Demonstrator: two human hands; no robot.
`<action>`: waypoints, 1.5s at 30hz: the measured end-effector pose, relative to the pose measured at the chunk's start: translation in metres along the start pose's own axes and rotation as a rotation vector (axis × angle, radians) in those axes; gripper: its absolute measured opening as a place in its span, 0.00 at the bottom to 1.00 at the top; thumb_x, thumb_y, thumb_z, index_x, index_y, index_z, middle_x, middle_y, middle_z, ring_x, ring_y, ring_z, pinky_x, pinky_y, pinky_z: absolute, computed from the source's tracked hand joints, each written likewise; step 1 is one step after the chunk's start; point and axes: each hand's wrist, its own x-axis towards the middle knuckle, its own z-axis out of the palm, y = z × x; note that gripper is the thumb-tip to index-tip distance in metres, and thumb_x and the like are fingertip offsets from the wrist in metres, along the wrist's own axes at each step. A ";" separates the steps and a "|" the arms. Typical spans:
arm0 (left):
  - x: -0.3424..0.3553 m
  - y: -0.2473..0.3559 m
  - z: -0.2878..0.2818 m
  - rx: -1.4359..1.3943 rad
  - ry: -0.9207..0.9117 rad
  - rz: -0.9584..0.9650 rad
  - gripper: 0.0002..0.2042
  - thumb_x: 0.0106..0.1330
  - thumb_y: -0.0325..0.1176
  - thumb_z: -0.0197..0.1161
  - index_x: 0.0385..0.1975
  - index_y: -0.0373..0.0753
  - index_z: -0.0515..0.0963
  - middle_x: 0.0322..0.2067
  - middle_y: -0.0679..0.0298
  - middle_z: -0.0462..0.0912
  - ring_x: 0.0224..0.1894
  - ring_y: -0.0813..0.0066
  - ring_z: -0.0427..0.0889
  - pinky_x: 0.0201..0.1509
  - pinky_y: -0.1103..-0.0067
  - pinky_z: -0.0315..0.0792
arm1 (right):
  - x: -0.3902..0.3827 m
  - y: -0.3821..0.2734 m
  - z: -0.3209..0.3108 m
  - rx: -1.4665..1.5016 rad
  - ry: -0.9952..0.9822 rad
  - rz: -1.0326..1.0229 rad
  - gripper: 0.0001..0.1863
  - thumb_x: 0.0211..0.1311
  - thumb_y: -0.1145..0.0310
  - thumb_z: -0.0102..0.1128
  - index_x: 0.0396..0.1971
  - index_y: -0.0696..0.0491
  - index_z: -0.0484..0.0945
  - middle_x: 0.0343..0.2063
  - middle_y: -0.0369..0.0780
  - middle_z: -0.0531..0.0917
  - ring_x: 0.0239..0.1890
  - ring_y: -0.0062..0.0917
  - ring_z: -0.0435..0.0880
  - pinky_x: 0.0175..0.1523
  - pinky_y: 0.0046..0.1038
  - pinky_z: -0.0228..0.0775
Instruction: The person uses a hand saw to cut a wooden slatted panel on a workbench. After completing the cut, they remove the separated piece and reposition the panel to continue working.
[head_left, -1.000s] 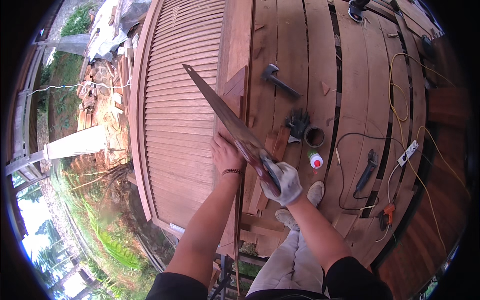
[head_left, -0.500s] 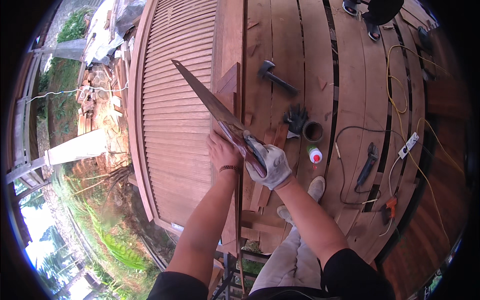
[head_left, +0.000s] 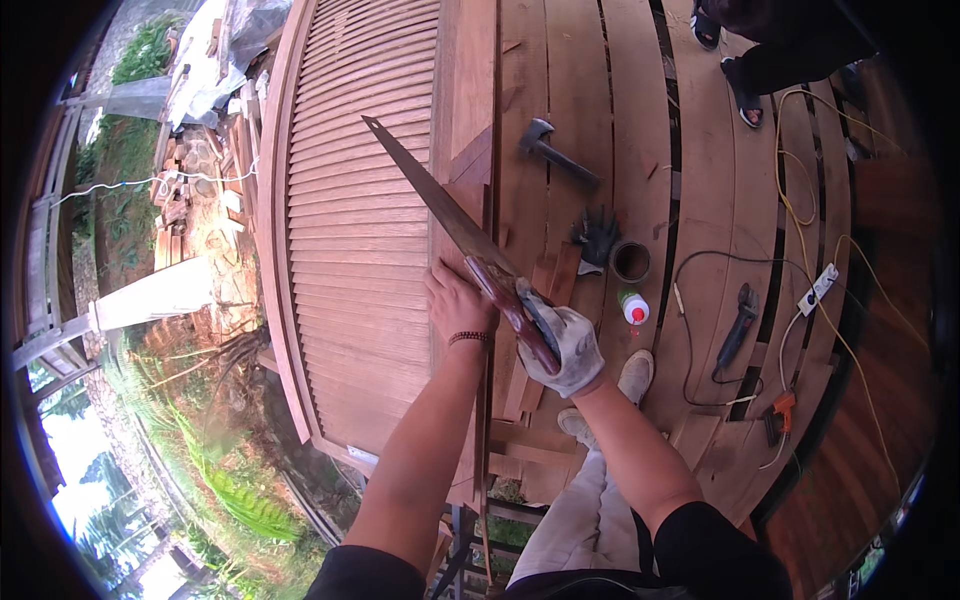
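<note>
A handsaw (head_left: 433, 197) with a dark reddish wooden handle is in my right hand (head_left: 568, 348), which wears a dirty light-grey work glove and is closed round the handle. Its blade slants up and left over the edge rail of a louvered wooden panel (head_left: 360, 260). Bare but for a beaded bracelet at the wrist, my left hand (head_left: 462, 305) rests on the panel's right rail, just left of the saw handle, fingers laid on the wood and thumb hidden. A short wooden piece (head_left: 466, 200) lies on the rail beneath the blade; whether the teeth touch it I cannot tell.
On the plank deck (head_left: 640, 100) lie a hammer (head_left: 557, 160), a black glove (head_left: 597, 238), an open can (head_left: 631, 262), a red-capped white bottle (head_left: 634, 308), an angle grinder (head_left: 738, 330), a power strip (head_left: 822, 290) and cords. A person's sandalled feet (head_left: 742, 92) stand upper right.
My right hand has drawn the saw down and to the right. The other person's legs have come further into view. My left hand stays on the rail.
</note>
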 end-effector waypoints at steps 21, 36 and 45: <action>-0.002 -0.013 0.005 0.005 0.054 -0.103 0.39 0.56 0.47 0.67 0.61 0.27 0.61 0.54 0.44 0.69 0.59 0.46 0.69 0.62 0.62 0.67 | -0.098 -0.006 -0.066 -0.148 -0.140 -0.096 0.28 0.45 0.71 0.68 0.50 0.61 0.74 0.45 0.49 0.84 0.26 0.35 0.82 0.34 0.33 0.78; 0.004 -0.003 0.004 -0.024 0.092 -0.063 0.37 0.58 0.46 0.65 0.60 0.27 0.61 0.53 0.44 0.70 0.58 0.45 0.70 0.63 0.61 0.65 | -0.036 0.011 -0.028 -0.074 -0.118 -0.142 0.29 0.45 0.72 0.68 0.52 0.60 0.74 0.35 0.48 0.83 0.28 0.39 0.82 0.35 0.37 0.76; -0.001 -0.002 -0.002 -0.022 0.065 -0.120 0.38 0.59 0.47 0.65 0.61 0.27 0.60 0.55 0.43 0.69 0.59 0.44 0.69 0.63 0.60 0.64 | -0.088 -0.016 -0.071 -0.156 -0.147 -0.107 0.29 0.44 0.77 0.68 0.51 0.61 0.73 0.42 0.47 0.85 0.27 0.34 0.82 0.35 0.34 0.79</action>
